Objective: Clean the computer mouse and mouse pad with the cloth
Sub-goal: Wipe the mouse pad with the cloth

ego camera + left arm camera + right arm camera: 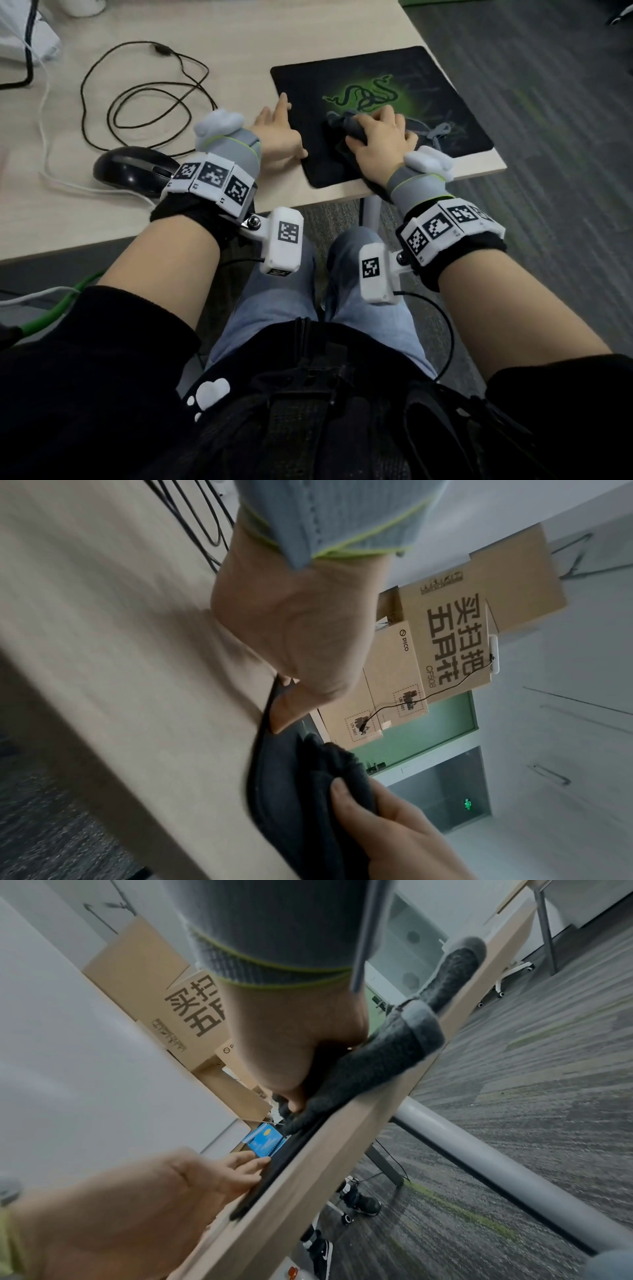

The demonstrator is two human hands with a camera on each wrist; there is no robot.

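Observation:
The black mouse pad point(308, 82) with a green logo lies at the desk's right front corner. My right hand point(380, 140) grips a bunched dark grey cloth point(342, 126) and presses it onto the pad's near middle. The right wrist view shows the cloth point(377, 1064) under that hand point(301, 1047), trailing along the desk edge. My left hand point(281, 126) lies flat, fingers spread, on the pad's left edge. The black computer mouse point(133, 168) sits on the desk left of the pad, partly hidden by my left wristband.
A coiled black cable point(147, 99) and a white cable point(44, 113) lie on the desk behind the mouse. The desk's front edge point(342, 200) runs just below the pad. Cardboard boxes point(445, 642) stand beyond the desk. A grey desk leg point(479, 1164) stands over carpet.

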